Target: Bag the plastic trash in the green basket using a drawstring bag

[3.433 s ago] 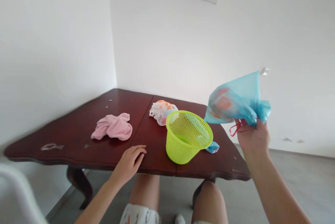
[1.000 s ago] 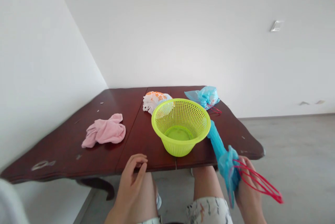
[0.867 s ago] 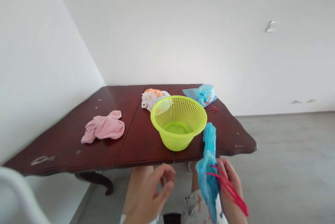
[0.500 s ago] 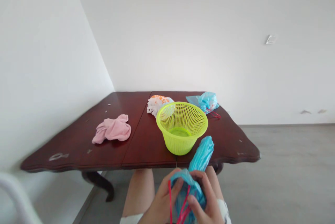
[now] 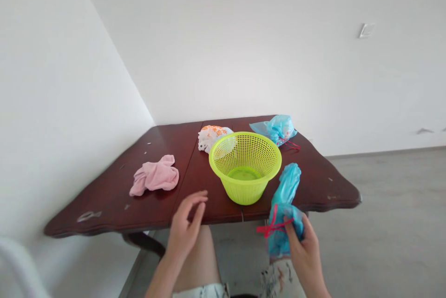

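Note:
My right hand (image 5: 302, 242) is closed on a blue plastic bag (image 5: 287, 188) at the table's front edge. Red drawstrings (image 5: 273, 227) hang loose at the bag's near end, beside my thumb. The bag's far end lies on the table, to the right of a yellow-green mesh basket (image 5: 245, 191). My left hand (image 5: 186, 223) is apart from the bag, holding nothing, its fingers loosely bent at the front edge. No contents show through the bunched bag.
A dark red wooden table (image 5: 156, 137) stands against the white wall. On it lie a pink cloth (image 5: 156, 175) at left, a white plastic bag (image 5: 211, 137) with orange print behind the basket, and another blue bag (image 5: 278, 127) at the back right.
My left hand has let go of the blue bag and moved left. My right hand has carried the bag up and to the right, toward the table. The view has shifted slightly.

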Demonstrator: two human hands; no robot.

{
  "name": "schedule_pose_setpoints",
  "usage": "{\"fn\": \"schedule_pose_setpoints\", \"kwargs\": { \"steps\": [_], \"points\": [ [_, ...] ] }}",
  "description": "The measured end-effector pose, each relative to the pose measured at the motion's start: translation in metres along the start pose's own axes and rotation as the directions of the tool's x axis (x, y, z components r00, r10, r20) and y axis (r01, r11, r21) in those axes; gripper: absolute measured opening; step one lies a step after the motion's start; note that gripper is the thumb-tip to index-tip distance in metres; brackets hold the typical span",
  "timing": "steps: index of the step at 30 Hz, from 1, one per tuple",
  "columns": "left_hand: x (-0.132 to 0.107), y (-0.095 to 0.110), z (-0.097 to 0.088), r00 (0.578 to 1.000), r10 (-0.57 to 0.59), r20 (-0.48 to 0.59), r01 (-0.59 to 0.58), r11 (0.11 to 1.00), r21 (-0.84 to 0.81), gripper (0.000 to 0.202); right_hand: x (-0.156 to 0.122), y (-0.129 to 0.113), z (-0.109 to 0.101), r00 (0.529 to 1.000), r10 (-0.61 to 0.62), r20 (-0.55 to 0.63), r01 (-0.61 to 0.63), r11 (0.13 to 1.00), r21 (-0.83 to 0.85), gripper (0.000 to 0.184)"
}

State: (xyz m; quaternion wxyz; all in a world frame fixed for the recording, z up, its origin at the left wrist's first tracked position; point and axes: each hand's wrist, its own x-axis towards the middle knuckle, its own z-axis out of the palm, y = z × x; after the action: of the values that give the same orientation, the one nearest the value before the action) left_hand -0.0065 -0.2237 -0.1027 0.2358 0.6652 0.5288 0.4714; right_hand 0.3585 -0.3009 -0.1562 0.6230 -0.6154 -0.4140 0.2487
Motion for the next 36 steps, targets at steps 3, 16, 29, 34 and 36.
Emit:
{"fn": "schedule_pose_setpoints", "kwargs": {
  "steps": [3,16,29,34,36],
  "points": [
    [0.073,-0.044,-0.061,0.967,0.100,-0.233,0.030,0.867,0.498,0.059,0.036,0.012,-0.011,0.992,0.037,-0.123,-0.042,0.998,-0.039,0.063],
    [0.163,-0.145,-0.110,0.881,-0.383,-0.277,0.440,0.452,0.776,0.113,0.108,0.069,-0.021,0.961,-0.254,0.107,0.261,0.963,-0.067,0.087],
    [0.039,-0.090,-0.090,0.949,-0.198,-0.244,0.312,0.675,0.668,0.069,0.069,0.015,-0.024,0.867,-0.461,-0.186,0.415,0.877,-0.241,0.061],
    [0.010,-0.043,-0.083,0.847,-0.079,-0.525,0.241,0.939,0.247,0.065,0.023,-0.033,-0.019,0.838,-0.494,-0.230,0.484,0.869,-0.103,0.049],
    [-0.016,-0.020,-0.060,0.812,-0.061,-0.580,0.194,0.966,0.169,0.068,0.002,-0.044,-0.012,0.849,-0.506,-0.149,0.503,0.862,-0.061,0.054]
  ]
}}
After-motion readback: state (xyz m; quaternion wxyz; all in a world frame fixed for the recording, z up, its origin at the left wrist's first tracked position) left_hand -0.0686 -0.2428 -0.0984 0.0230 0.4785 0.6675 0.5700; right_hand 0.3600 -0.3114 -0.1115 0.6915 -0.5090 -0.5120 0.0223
